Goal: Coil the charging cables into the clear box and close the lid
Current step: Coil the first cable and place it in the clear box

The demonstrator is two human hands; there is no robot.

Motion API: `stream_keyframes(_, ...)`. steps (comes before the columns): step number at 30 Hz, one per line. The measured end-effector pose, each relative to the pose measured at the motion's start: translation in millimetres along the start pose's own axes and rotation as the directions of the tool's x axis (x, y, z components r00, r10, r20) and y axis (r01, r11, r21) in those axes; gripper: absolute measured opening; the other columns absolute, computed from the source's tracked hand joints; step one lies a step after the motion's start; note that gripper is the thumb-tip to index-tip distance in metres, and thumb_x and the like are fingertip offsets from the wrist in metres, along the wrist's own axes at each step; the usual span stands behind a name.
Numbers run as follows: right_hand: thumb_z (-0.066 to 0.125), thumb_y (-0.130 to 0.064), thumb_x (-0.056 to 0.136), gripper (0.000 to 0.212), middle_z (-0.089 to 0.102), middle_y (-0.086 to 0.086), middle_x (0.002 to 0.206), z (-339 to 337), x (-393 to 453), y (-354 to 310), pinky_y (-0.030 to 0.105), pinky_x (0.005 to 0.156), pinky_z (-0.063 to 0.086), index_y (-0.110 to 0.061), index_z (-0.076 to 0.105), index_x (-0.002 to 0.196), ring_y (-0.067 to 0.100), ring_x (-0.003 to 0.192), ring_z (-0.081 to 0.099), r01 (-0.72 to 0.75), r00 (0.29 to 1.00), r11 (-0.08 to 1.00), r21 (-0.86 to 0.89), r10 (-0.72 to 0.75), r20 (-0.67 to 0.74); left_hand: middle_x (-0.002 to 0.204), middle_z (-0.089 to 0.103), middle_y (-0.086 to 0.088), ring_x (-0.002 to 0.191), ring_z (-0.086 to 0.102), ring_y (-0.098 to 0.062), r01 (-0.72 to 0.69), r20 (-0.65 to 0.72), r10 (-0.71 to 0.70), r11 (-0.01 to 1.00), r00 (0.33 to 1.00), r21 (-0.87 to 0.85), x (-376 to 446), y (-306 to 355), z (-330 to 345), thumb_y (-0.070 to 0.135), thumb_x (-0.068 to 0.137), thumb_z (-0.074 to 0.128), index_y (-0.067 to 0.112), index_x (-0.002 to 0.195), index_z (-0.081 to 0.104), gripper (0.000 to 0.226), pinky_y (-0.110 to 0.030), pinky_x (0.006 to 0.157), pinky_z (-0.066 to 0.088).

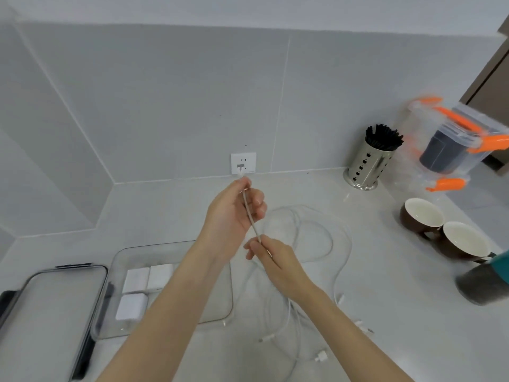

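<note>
A white cable (251,216) is held taut between both hands at the centre of the frame. Its plug end is pinched by the fingertips of the left hand (234,213), raised just below the wall socket (243,163). A lower stretch of the same cable is pinched by the right hand (271,257), fingers curled round it. The remaining cables (308,244) are seen lying in loose loops on the pale counter (385,285), to the right of and below the hands, with several plug ends scattered toward the lower right.

The clear box (217,312) is located at the lower left, open, with white chargers (143,288) inside; it is partly hidden by the left forearm. Its lid (49,312) is laid flat just beside it, further left.

At the right of the frame are noted a metal holder of black straws (369,161), a container with orange clips (451,144) and two brown cups (440,232).
</note>
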State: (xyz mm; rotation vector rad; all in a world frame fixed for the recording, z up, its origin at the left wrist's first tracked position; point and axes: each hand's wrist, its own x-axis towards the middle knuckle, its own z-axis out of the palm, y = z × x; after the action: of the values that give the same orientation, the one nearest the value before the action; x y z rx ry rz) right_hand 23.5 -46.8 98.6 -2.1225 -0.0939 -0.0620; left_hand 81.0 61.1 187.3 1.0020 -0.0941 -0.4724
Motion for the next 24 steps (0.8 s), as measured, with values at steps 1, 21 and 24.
stream_keyframes(1, 0.035, -0.029, 0.099, 0.034, 0.069, 0.005, 0.085, 5, 1, 3, 0.024, 0.076, 0.044, -0.013, 0.062, 0.085, 0.016, 0.079, 0.06, 0.034, 0.999, 0.998, -0.048, -0.033, 0.02, 0.043, 0.046, 0.007, 0.04, 0.043, -0.01, -0.013, 0.016, 0.014, 1.0, 1.0, -0.025, -5, 8, -4, 0.022, 0.095, 0.039, 0.017, 0.071, 0.046, 0.026, -0.021, 0.05, 0.037)
stream_keyframes(21, 0.06, -0.032, 0.084, 0.035, 0.046, -0.006, 0.049, 36, 81, -96, 0.024, 0.05, 0.031, -0.025, 0.055, 0.05, 0.012, 0.049, 0.038, 0.123, 0.962, 0.957, -0.262, -0.05, 0.27, 0.038, 0.053, -0.002, 0.041, 0.051, -0.011, -0.194, -0.128, 0.354, 0.741, 0.926, 0.643, -93, 8, -98, 0.057, 0.086, 0.04, 0.015, 0.046, 0.064, 0.063, -0.012, 0.052, 0.04)
stream_keyframes(24, 0.06, -0.023, 0.08, 0.018, 0.045, -0.003, 0.056, 39, 84, -106, 0.02, 0.049, 0.028, -0.014, 0.061, 0.065, 0.011, 0.052, 0.036, -0.084, 0.93, 0.986, -0.146, 0.131, 0.344, 0.031, 0.027, 0.006, 0.032, 0.028, -0.007, -0.156, -0.237, 0.386, 0.752, 0.892, 0.64, -100, 16, -98, 0.053, 0.083, 0.035, 0.013, 0.036, 0.037, 0.061, -0.012, 0.039, 0.026)
